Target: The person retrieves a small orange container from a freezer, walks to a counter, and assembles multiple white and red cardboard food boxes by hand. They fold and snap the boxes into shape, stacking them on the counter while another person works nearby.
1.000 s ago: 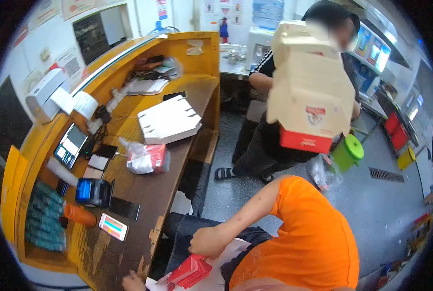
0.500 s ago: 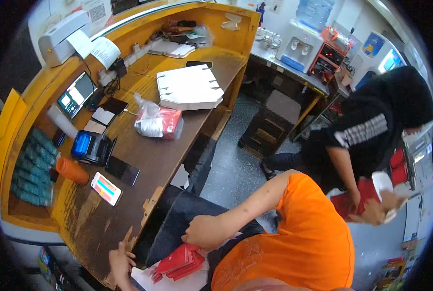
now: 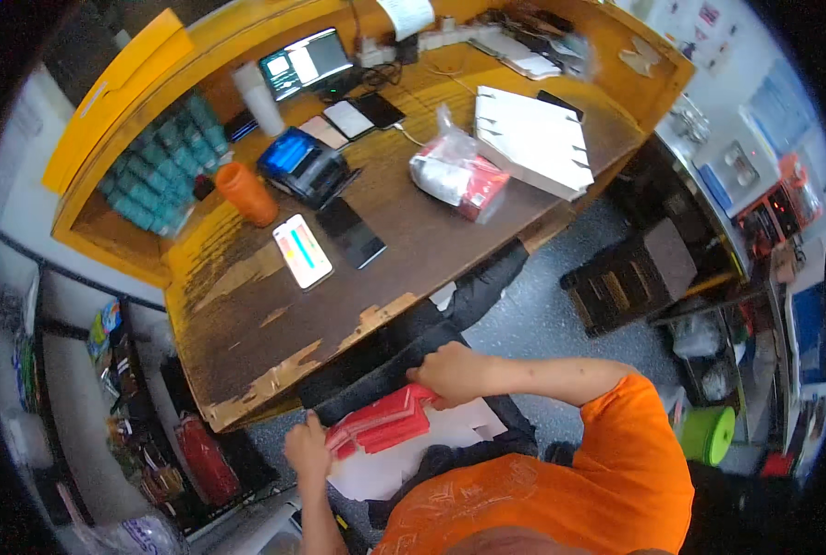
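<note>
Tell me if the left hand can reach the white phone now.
Probably yes: from beside the red stack, the left hand need only clear the worn desk edge; nothing stands between that edge and the white phone.

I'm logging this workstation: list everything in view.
Desk: one, brown-yellow, centre
Screen: one, black-white, desk back
Lit phone: one, white, desk front
Cylinder: one, orange, desk left
Device: one, black-blue, beside cylinder
Cartons: uncounted, white, desk right
Bagged packet: one, red-white, beside cartons
Drawer unit: one, brown, floor
Bin: one, green, right
Red stack: one, red, between hands
Clutter: uncounted, mixed, desk and shelves
Left hand: one, bare, stack's left end
Right hand: one, bare, stack's right end
</note>
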The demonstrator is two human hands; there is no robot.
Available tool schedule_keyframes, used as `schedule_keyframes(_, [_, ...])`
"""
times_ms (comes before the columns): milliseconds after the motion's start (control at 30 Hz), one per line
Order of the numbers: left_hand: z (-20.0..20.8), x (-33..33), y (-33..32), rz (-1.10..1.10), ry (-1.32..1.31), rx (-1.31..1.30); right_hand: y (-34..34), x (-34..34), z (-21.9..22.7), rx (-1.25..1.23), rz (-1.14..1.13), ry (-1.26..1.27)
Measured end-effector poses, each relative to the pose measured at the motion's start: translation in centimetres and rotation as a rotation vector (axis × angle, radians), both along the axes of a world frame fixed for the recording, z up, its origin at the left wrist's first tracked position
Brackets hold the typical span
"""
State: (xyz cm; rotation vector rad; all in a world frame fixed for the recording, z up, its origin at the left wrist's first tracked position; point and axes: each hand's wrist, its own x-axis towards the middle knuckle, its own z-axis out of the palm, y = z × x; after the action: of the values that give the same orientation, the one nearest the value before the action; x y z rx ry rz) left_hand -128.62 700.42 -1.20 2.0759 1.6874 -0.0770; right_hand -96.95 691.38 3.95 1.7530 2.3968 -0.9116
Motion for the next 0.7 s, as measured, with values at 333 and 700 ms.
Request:
schedule_keyframes(333, [-13.8, -2.6, 0.0, -0.042, -0.272, 0.644, 0.9, -0.2, -1.6, 0.060, -0.031, -0.027])
schedule_keyframes(700, [-4.0, -5.5, -0.6, 0.502, -0.830, 0.486, 0.8, 5.8, -3.4, -0.410, -0.326, 0.658])
